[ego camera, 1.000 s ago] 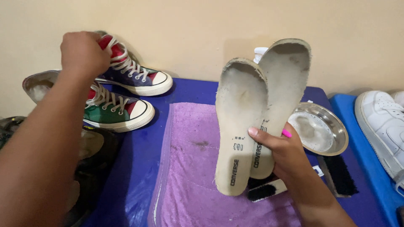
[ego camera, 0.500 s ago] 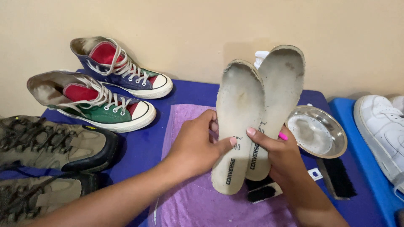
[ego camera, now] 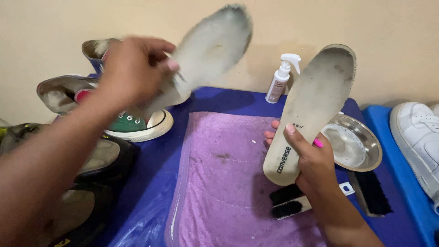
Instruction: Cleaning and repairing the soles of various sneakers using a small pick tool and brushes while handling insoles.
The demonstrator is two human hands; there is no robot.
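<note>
From the head camera, the two insoles, held stacked together in front of the person half a second ago, are now apart. The left hand [ego camera: 132,68] has carried one worn insole [ego camera: 206,50] up toward eleven o'clock, pinching its heel end; this insole is motion-blurred, so how the fingers sit on it is hard to tell. The right hand [ego camera: 313,158] grips the second grey-white insole [ego camera: 311,110] at its heel, thumb across the printed face, holding it upright at about four o'clock over the purple towel [ego camera: 219,183]. Splitting the pair leaves each insole free to be handled singly.

Behind the left hand, at nine to ten o'clock, sit a green high-top sneaker [ego camera: 137,126] and a navy one [ego camera: 93,48], partly hidden. A white spray bottle [ego camera: 280,80] stands at one o'clock, a steel bowl [ego camera: 354,144] lies at three, and a black brush [ego camera: 288,201] rests just below the right hand. A white shoe [ego camera: 418,132] lies at the far right edge.
</note>
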